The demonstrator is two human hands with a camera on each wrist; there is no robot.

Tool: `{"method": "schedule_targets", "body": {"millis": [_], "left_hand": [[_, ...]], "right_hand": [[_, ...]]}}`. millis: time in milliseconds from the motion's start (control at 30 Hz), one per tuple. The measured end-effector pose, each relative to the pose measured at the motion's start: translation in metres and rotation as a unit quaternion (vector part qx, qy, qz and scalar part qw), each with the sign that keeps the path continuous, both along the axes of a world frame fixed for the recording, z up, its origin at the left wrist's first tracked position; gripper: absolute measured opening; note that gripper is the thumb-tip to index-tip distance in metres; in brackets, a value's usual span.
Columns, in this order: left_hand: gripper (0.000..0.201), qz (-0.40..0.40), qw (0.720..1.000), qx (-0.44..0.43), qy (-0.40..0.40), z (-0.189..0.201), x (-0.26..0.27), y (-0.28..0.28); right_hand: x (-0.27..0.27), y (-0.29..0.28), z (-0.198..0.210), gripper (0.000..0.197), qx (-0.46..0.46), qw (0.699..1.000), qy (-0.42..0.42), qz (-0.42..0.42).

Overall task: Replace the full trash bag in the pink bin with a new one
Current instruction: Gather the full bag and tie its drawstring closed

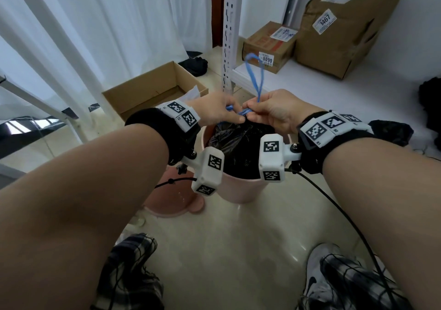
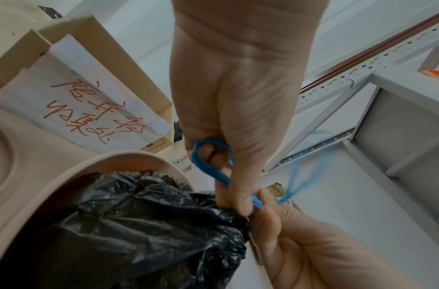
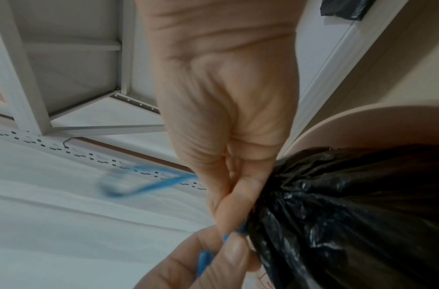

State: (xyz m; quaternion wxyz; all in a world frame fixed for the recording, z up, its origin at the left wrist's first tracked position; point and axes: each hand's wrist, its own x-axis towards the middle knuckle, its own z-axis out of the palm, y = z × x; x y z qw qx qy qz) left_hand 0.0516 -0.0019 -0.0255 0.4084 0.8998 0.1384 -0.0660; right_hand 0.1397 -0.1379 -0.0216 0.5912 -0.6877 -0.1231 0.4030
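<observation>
The pink bin (image 1: 238,191) stands on the floor between my forearms, holding a full black trash bag (image 1: 238,142) gathered shut at its neck. Both hands meet over that neck. My left hand (image 1: 235,117) pinches the blue drawstring (image 2: 208,168), one loop curling under its fingers. My right hand (image 1: 250,115) pinches the other blue loop (image 1: 255,76), which stands up above the bag and is blurred in the right wrist view (image 3: 149,183). The left wrist view shows the bag (image 2: 151,224) bunched against both thumbs, inside the bin's rim (image 2: 114,160).
A pink lid (image 1: 174,200) lies on the floor left of the bin. Behind it are an open cardboard box (image 1: 155,90) and a perforated shelf post (image 1: 229,35). Sealed boxes (image 1: 269,47) and crumpled black plastic (image 1: 391,130) sit on the low white shelf to the right.
</observation>
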Motion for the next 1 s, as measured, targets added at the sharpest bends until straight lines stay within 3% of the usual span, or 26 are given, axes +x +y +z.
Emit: {"method": "schedule_targets", "body": {"millis": [100,200,367,433,533,633,700,800,1000], "left_hand": [[0.023,0.030,0.999,0.018,-0.034,0.003,0.000,-0.003],[0.030,0.058,0.995,0.023,-0.073,0.002,0.003,-0.006],[0.006,0.051,0.994,0.068,-0.070,0.006,0.003,-0.010],[0.008,0.054,0.995,0.055,-0.069,0.006,0.001,-0.009],[0.027,0.055,0.997,0.007,-0.052,0.001,0.002,-0.006],[0.021,0.042,0.997,-0.046,-0.044,0.001,-0.003,-0.006],[0.010,0.032,0.997,-0.028,-0.060,0.003,-0.005,-0.006],[0.017,0.031,0.993,0.000,-0.114,0.003,-0.005,-0.009],[0.011,0.037,0.989,0.056,-0.135,0.005,0.004,-0.015]], "right_hand": [[-0.001,0.004,-0.001,0.022,-0.017,0.999,-0.041,-0.016],[-0.004,0.007,0.000,0.030,-0.019,0.998,-0.057,0.019],[-0.008,0.004,0.003,0.025,-0.052,0.989,-0.073,0.116],[-0.007,0.001,0.003,0.019,-0.066,0.986,-0.079,0.133],[-0.005,-0.003,0.001,0.019,-0.062,0.988,-0.079,0.121],[-0.002,-0.005,0.000,0.024,-0.060,0.991,-0.080,0.086],[0.000,-0.003,-0.001,0.026,-0.064,0.993,-0.072,0.063],[-0.001,0.001,0.000,0.029,-0.068,0.995,-0.053,0.043],[-0.004,-0.003,0.000,0.025,-0.033,0.995,-0.023,0.088]]}}
